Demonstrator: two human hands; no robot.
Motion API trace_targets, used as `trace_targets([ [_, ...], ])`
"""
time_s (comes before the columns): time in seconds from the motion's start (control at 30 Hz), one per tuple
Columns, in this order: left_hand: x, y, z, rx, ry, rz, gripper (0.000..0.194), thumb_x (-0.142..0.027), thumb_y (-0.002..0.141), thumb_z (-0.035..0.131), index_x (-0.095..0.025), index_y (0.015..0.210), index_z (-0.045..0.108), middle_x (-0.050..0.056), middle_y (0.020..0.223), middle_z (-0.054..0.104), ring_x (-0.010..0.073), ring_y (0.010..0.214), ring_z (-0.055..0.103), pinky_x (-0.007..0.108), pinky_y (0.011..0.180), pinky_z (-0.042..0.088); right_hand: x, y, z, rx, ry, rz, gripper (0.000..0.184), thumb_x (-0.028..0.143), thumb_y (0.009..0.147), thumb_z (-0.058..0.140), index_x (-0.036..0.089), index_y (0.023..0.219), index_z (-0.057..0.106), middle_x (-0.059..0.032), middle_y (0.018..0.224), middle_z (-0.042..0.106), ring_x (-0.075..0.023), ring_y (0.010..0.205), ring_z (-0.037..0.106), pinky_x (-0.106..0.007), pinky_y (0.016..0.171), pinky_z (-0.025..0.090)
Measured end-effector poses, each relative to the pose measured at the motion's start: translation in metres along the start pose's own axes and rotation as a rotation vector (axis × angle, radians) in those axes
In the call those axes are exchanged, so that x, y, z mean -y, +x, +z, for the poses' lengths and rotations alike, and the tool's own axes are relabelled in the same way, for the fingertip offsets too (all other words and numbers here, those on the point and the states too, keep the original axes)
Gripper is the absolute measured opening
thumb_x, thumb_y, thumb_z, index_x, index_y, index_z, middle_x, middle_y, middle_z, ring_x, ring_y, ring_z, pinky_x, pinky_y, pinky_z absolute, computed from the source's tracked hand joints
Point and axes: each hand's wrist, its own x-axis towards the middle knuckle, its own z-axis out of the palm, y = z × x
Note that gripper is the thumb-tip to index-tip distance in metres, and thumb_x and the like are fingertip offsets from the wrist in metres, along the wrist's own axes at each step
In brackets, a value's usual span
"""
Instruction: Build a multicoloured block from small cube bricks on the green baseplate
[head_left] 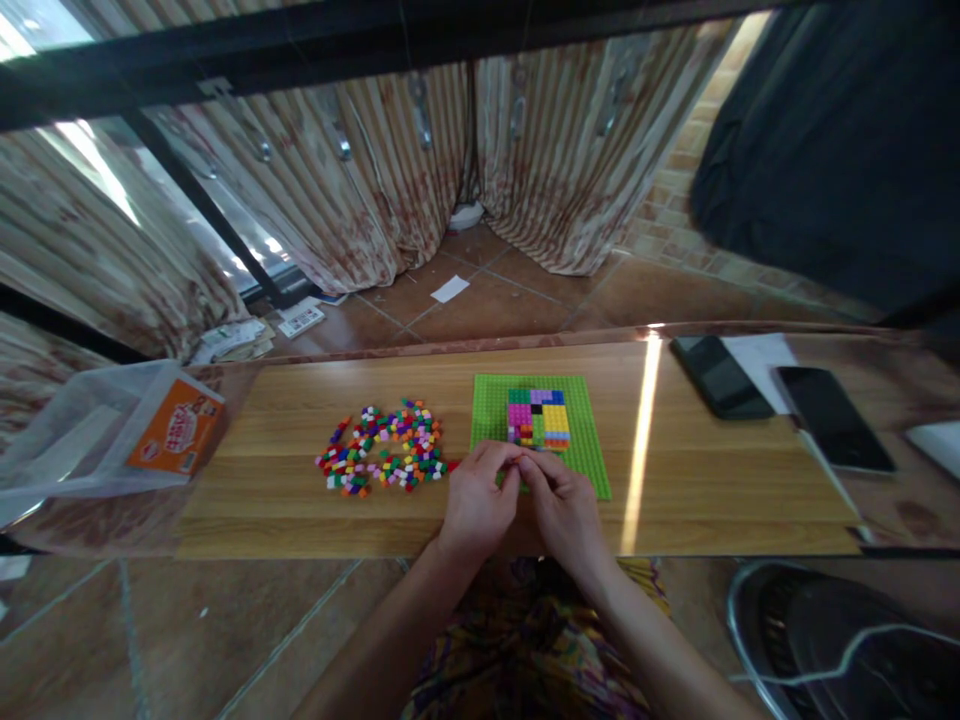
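Observation:
A green baseplate (592, 450) lies on the wooden table (300, 520) and carries a patch of coloured bricks (538, 415) in green, blue, purple, yellow and pink. My left hand (474, 500) and my right hand (564, 508) meet at the plate's near edge, fingertips pinched together. Whatever they pinch is too small to make out. A loose heap of small coloured bricks (384, 448) spreads on the table just left of my left hand.
A clear plastic bag with an orange label (176, 428) sits at the table's left end. Two dark phones (720, 376) (832, 416) and a white sheet (761, 352) lie at the right. A fan grille (840, 640) stands on the floor below right.

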Motion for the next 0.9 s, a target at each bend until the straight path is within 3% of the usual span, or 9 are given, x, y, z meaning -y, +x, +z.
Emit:
trace_targets([
  [0.23,0.014,0.015,0.003,-0.098,-0.040,-0.003,0.014,-0.015,0.087,0.060,-0.021,0.089,0.072,0.004,0.089,0.069,0.0157,0.086,0.065,0.030,0.081,0.054,-0.003,-0.001,-0.010,-0.058,-0.047,0.003,0.028,0.039,0.090,0.055,0.023,0.104,0.073,-0.0080,0.103,0.074,-0.0231,0.097,0.068,-0.039,0.087,0.053],
  [0.47,0.033,0.031,0.018,-0.169,-0.167,-0.025,0.013,-0.021,0.086,0.063,-0.020,0.087,0.075,0.004,0.086,0.070,0.0143,0.081,0.066,0.028,0.077,0.054,-0.016,-0.004,-0.029,-0.137,0.002,0.054,0.024,0.040,0.086,0.061,0.022,0.097,0.074,-0.0085,0.103,0.074,-0.0226,0.095,0.068,-0.042,0.087,0.054],
  [0.73,0.033,0.031,0.026,-0.218,-0.187,-0.035,0.010,-0.019,0.083,0.066,-0.020,0.082,0.075,0.003,0.081,0.072,0.0145,0.077,0.066,0.028,0.074,0.054,-0.018,0.000,-0.042,-0.181,-0.013,0.063,0.021,0.037,0.085,0.063,0.023,0.093,0.075,-0.0074,0.099,0.075,-0.0216,0.093,0.068,-0.041,0.086,0.054],
  [0.9,0.029,0.030,0.030,-0.265,-0.189,-0.107,0.010,-0.015,0.081,0.065,-0.019,0.077,0.073,0.002,0.076,0.072,0.0138,0.070,0.064,0.027,0.069,0.052,-0.012,0.005,-0.041,-0.192,-0.070,-0.023,0.021,0.036,0.087,0.059,0.022,0.092,0.074,-0.0068,0.097,0.074,-0.0211,0.091,0.068,-0.040,0.083,0.055],
])
